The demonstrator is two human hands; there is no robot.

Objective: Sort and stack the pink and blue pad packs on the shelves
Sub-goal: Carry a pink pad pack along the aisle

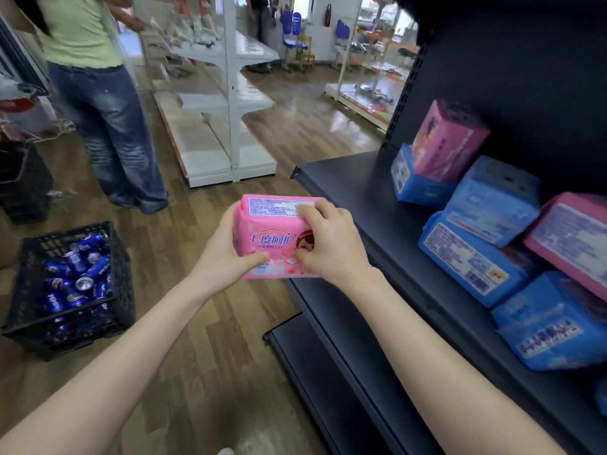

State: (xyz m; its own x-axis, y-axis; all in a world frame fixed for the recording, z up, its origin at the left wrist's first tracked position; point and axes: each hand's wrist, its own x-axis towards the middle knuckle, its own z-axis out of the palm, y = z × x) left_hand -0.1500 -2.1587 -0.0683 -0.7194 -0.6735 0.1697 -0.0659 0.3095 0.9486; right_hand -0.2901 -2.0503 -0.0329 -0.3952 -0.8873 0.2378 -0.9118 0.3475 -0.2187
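Both hands, left hand [226, 257] and right hand [328, 244], grip a pink pack [272, 238]; best kept level toward the dark shelf [377, 224] to their right.

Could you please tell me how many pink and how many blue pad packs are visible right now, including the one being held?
Pink packs: 3 (held pink pack, far pink pack, right pink pack)
Blue packs: 5 (far blue pack, upper blue pack, middle blue pack, near blue pack, blue sliver at the frame edge)
Total: 8
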